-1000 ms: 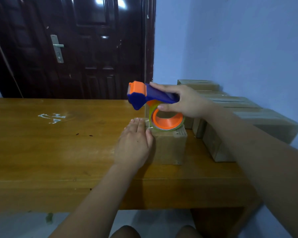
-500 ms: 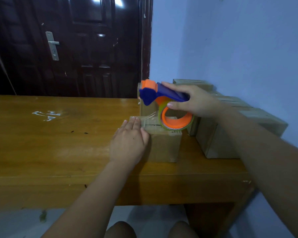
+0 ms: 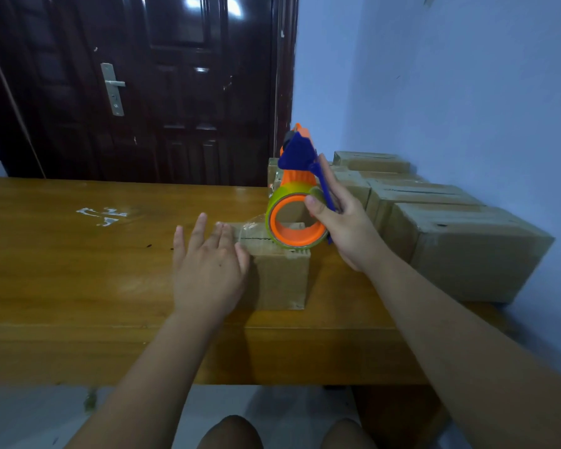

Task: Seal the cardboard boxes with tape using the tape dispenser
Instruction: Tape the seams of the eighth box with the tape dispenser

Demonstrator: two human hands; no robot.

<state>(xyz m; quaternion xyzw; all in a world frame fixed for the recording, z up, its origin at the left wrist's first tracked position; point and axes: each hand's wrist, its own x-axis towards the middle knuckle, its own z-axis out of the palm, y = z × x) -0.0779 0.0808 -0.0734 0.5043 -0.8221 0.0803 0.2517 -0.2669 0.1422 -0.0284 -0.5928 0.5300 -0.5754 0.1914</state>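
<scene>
One box [image 3: 279,280] under my flat left hand [image 3: 208,270]; right hand [image 3: 344,228] grips tape dispenser [image 3: 297,196]. I'd pull low toward three o'clock.

Surface: a glossy brown wooden table [image 3: 62,270] stood against the blue wall [image 3: 467,92].
Near front edge: a small cardboard box [image 3: 279,280] sat upright.
Right end: larger cardboard boxes [image 3: 467,254] lay in a row along the wall.
Left part: a white smear [image 3: 102,215] marked the top.

The left hand [image 3: 208,273] covers the left side of the small box [image 3: 279,280], the tape dispenser [image 3: 297,202] hides part of its top seam, and the bench [image 3: 62,270] runs off the left edge.
</scene>
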